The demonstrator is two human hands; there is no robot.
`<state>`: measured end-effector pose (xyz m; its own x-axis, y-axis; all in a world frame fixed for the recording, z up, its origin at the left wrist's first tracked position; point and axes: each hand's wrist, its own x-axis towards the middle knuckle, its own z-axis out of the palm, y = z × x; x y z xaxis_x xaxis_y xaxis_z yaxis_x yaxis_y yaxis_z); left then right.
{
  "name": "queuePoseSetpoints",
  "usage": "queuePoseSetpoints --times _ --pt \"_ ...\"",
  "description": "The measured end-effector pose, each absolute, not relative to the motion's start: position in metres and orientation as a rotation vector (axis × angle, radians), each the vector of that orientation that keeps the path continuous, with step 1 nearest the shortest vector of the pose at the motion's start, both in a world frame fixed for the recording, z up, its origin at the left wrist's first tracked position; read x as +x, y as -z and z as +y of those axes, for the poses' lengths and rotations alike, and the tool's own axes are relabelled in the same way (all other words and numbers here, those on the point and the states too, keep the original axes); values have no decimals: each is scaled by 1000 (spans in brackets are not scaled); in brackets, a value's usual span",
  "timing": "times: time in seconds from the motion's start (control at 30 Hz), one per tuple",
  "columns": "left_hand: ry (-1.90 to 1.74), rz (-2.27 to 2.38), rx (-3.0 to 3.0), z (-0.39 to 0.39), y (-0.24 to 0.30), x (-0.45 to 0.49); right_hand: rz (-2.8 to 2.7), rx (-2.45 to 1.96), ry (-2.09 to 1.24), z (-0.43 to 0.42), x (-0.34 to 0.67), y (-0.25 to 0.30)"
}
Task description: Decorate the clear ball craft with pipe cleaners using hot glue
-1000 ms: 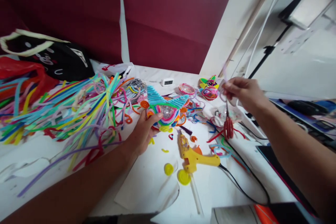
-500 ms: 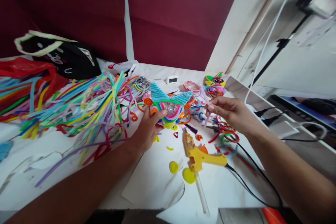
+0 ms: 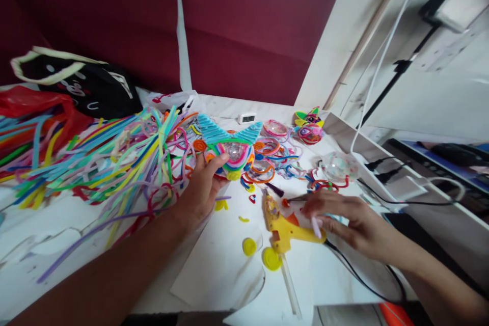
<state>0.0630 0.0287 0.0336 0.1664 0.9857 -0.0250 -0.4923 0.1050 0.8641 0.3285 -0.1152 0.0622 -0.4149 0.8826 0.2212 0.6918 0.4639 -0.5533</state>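
Observation:
My left hand (image 3: 200, 188) grips a colourful pipe-cleaner figure (image 3: 229, 150) with blue ears and a clear dome at its centre, held just above the white table (image 3: 214, 275). My right hand (image 3: 344, 216) hovers low over the handle of the yellow glue gun (image 3: 284, 226), fingers curled around a short pale lilac pipe-cleaner piece (image 3: 316, 227). The glue gun lies flat with its black cord (image 3: 362, 285) running toward the near right.
A big pile of loose pipe cleaners (image 3: 95, 163) covers the left side, with a black bag (image 3: 84, 89) and a red bag (image 3: 46, 107) behind. Finished pipe-cleaner pieces (image 3: 307, 130), a clear dome (image 3: 338, 165), two yellow coils (image 3: 260, 253) and a small white clock (image 3: 246, 118) lie about.
My right hand has come down from near the figure to the glue gun, still pinching the lilac piece. My left hand stayed on the figure.

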Motion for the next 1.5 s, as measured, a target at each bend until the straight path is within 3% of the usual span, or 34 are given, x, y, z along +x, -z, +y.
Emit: queuePoseSetpoints --times 0.2,0.4,0.53,1.0,1.2,1.5 --pt "-1266 718 804 32 -34 65 -2313 -1357 -348 -135 336 -49" --pt "-1274 729 789 31 -33 66 -2074 -1666 162 -122 391 -30" --pt "-1257 710 803 29 -33 66 -2188 -1713 312 -110 407 -18" --pt "-1246 742 778 29 -34 67 -2594 -1686 265 -79 412 -20" --pt "-1213 719 832 29 -28 66 -2427 -1700 400 -101 423 -42" --pt "-1211 661 841 26 -29 67 -2067 -1742 134 -107 423 -63"
